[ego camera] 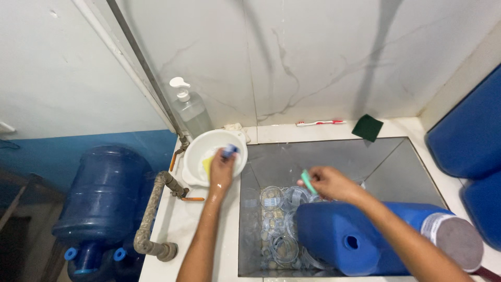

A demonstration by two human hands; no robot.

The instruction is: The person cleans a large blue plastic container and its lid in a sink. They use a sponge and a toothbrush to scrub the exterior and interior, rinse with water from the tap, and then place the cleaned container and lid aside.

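Reaching into a white bowl, the left hand has its fingers closed around a small blue thing, with a yellow sponge just under the palm inside the bowl. Bowl sits on the white desk at the sink's left rim. Right hand hovers over the sink, fingers pinched narrow on a green toothbrush held by one end. Below those fingers, clear plastic rings and caps lie in a heap on the sink bottom. Just beside the right wrist, a big blue water jug lies on its side in the sink, its labelled end pointing away from the right hand.

Behind the left fingers, a clear pump bottle stands against the wall. Beyond the right fingers, on the far ledge, a red-and-white toothbrush lies flat, a dark green scrub pad near it. Well left of the left hand, another blue water jug stands upside down, and a grey pipe runs along the desk edge.
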